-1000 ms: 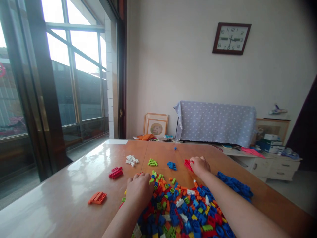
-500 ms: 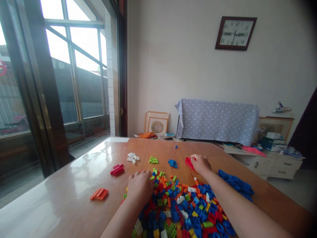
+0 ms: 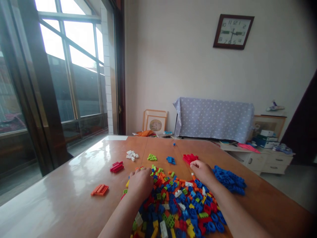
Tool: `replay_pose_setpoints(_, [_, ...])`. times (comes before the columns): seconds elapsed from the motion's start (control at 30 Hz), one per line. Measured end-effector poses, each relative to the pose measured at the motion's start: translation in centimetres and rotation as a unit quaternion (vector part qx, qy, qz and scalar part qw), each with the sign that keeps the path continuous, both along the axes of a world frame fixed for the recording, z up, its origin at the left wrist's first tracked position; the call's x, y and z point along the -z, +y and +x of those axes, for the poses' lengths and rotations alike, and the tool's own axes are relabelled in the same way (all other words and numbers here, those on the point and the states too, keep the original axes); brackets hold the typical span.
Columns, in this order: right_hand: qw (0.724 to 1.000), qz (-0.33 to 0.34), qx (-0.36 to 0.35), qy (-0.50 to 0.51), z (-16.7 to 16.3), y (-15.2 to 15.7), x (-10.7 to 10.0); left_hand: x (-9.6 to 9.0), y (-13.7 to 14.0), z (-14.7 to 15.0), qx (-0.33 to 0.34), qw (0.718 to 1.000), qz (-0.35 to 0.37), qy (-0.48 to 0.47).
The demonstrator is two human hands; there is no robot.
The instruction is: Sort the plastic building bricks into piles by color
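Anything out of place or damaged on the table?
One oddity: a small blue piece sits alone near the far edge of the table, apart from the blue cluster and larger blue pile. The mixed heap is jumbled; no breakage shows, though pieces are small.

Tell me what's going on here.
A person's left hand is over the left edge of a mixed pile of toy bricks on a brown table; the right hand is beside a cluster of red bricks. What either hand grips, if anything, is hidden. White bricks and green bricks sit in separate groups beyond the pile.
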State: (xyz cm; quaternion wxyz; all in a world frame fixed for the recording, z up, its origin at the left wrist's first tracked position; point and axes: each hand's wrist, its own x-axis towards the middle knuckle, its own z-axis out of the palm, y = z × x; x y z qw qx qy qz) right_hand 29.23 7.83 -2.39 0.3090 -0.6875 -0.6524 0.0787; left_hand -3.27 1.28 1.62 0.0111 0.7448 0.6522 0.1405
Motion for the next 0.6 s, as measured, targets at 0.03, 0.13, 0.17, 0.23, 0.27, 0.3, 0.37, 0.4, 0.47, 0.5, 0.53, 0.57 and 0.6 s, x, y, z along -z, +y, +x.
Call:
replay_pose_setpoints(0.03, [1.0, -0.005, 0.014, -0.018, 0.1, -0.3, 0.1, 0.0, 0.0, 0.0, 0.003, 1.0, 0.0, 0.0])
replay_pose_setpoints(0.13, [0.996, -0.023, 0.051, -0.074, 0.4, -1.0, 0.6, -0.2, -0.2, 0.2, 0.006, 1.0, -0.006, 0.002])
replay_pose_setpoints(0.17, [0.994, -0.029, 0.059, -0.089, 0.4, -1.1, 0.8, -0.3, -0.2, 0.2, 0.006, 1.0, -0.011, 0.001])
replay_pose_setpoints(0.23, [0.991, -0.041, 0.066, -0.112, 0.4, -1.2, 1.3, -0.5, -0.5, 0.4, 0.009, 1.0, -0.022, -0.002])
replay_pose_setpoints(0.27, [0.989, -0.047, 0.067, -0.121, 0.5, -1.2, 1.5, -0.7, -0.6, 0.5, 0.012, 1.0, -0.027, -0.003])
replay_pose_setpoints(0.3, [0.988, -0.054, 0.065, -0.131, 0.5, -1.2, 1.7, -0.8, -0.7, 0.6, 0.014, 0.999, -0.03, -0.003])
replay_pose_setpoints(0.37, [0.984, -0.07, 0.058, -0.153, 0.6, -1.0, 2.0, -1.1, -1.0, 0.7, 0.015, 0.999, -0.031, -0.001])
replay_pose_setpoints(0.4, [0.982, -0.076, 0.052, -0.163, 0.7, -0.9, 2.2, -1.1, -1.1, 0.8, 0.014, 0.999, -0.029, -0.002])
replay_pose_setpoints(0.47, [0.979, -0.086, 0.044, -0.177, 0.8, -0.6, 2.4, -1.1, -1.3, 0.8, 0.013, 1.0, -0.028, -0.005])
replay_pose_setpoints(0.5, [0.979, -0.088, 0.041, -0.18, 0.8, -0.5, 2.4, -1.1, -1.3, 0.8, 0.012, 1.0, -0.027, -0.006])
replay_pose_setpoints(0.53, [0.979, -0.089, 0.041, -0.181, 0.8, -0.5, 2.5, -1.0, -1.4, 0.8, 0.013, 1.0, -0.027, -0.006])
replay_pose_setpoints(0.57, [0.979, -0.09, 0.041, -0.18, 0.8, -0.4, 2.5, -1.0, -1.4, 0.8, 0.014, 1.0, -0.026, -0.004])
replay_pose_setpoints(0.6, [0.979, -0.089, 0.041, -0.177, 0.8, -0.5, 2.5, -0.9, -1.4, 0.9, 0.016, 1.0, -0.025, -0.003])
